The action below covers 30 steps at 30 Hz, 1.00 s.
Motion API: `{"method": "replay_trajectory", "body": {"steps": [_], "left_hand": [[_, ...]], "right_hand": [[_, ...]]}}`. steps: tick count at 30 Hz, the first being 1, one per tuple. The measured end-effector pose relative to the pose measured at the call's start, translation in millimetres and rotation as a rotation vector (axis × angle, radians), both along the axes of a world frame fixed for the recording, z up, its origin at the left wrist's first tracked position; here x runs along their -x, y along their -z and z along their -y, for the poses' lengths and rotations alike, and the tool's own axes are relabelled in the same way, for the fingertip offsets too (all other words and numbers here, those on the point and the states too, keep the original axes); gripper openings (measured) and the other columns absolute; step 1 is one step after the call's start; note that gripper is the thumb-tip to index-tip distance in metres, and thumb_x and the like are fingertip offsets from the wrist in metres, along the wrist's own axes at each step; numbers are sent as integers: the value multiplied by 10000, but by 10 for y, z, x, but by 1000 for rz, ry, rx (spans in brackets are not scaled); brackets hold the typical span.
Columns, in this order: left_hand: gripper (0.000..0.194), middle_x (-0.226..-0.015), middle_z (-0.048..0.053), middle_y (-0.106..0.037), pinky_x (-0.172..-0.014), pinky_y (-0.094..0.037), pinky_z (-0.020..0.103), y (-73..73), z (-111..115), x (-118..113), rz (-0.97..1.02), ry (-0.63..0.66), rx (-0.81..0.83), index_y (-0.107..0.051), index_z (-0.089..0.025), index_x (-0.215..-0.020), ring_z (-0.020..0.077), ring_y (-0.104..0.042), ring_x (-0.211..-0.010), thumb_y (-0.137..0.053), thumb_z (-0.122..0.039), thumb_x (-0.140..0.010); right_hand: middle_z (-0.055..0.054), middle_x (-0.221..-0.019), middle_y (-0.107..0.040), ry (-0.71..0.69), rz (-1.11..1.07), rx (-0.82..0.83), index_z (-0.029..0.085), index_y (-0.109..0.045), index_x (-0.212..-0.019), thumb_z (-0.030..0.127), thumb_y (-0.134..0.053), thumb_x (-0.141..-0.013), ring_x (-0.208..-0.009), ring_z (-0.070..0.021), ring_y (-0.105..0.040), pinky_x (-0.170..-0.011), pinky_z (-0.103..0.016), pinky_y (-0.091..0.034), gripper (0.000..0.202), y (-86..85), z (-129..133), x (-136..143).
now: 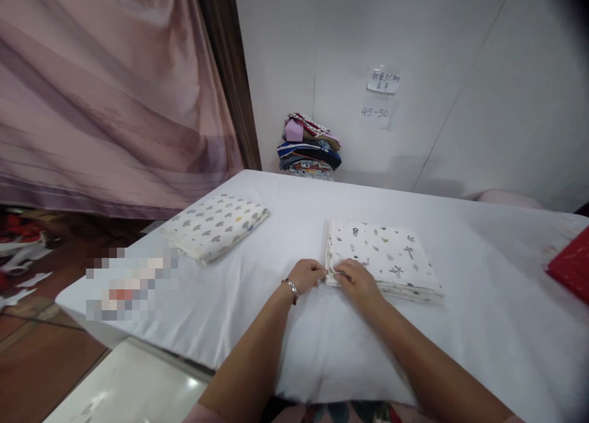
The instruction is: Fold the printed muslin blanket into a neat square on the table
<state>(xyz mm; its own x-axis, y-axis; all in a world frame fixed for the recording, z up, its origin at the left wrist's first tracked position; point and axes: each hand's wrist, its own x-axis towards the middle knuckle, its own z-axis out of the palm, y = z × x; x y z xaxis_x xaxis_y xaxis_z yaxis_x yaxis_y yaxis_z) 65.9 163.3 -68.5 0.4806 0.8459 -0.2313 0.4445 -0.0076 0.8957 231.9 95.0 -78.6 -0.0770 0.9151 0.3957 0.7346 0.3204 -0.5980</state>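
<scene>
On the white-covered table [285,227] lies a folded white cloth with small grey and green prints [381,251]. Its near left corner is between my two hands. My left hand [307,276], with a silver bracelet at the wrist, pinches the edge of that corner. Just to the right, my right hand [356,279] is closed on the same corner, fingers over the top layers. Further left on the table is another folded cloth with grey mushroom-like prints [221,224]; neither hand touches it.
A stack of folded fabrics [309,147] stands by the wall behind the table. Red cloth [573,266] lies at the right edge. A blurred-out patch [133,282] covers the table's left end. A pink curtain [115,92] hangs at the left.
</scene>
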Motion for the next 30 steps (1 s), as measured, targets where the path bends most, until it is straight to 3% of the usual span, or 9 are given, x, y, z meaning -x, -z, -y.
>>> {"method": "replay_trajectory", "body": {"steps": [9, 21, 30], "left_hand": [[190, -457, -40, -498, -466, -331, 196, 15, -3, -12, -28, 1, -32, -596, -134, -654, 85, -460, -443, -555, -319, -657], [178, -467, -36, -504, -460, -334, 193, 24, -8, -12, -25, 4, -32, -586, -139, -647, 88, -475, -454, -548, -312, -650], [158, -519, -31, -531, -478, -370, 198, 82, -26, -22, -3, 12, -32, -587, -146, -662, 94, -508, -484, -573, -297, -620]], "right_hand": [[-18, -782, -572, 46, -15, -58, 207, -575, -750, 187, -483, -824, -759, -163, -501, -691, -290, -375, 120, -1, 14, 43], [-50, -848, -573, 8, 88, -106, 203, -566, -843, 271, -471, -847, -802, -185, -499, -718, -311, -379, 117, -17, 68, 78], [-30, -789, -559, 113, 129, -86, 203, -539, -786, 289, -476, -839, -764, -174, -479, -687, -293, -350, 118, -2, 51, 139]]}}
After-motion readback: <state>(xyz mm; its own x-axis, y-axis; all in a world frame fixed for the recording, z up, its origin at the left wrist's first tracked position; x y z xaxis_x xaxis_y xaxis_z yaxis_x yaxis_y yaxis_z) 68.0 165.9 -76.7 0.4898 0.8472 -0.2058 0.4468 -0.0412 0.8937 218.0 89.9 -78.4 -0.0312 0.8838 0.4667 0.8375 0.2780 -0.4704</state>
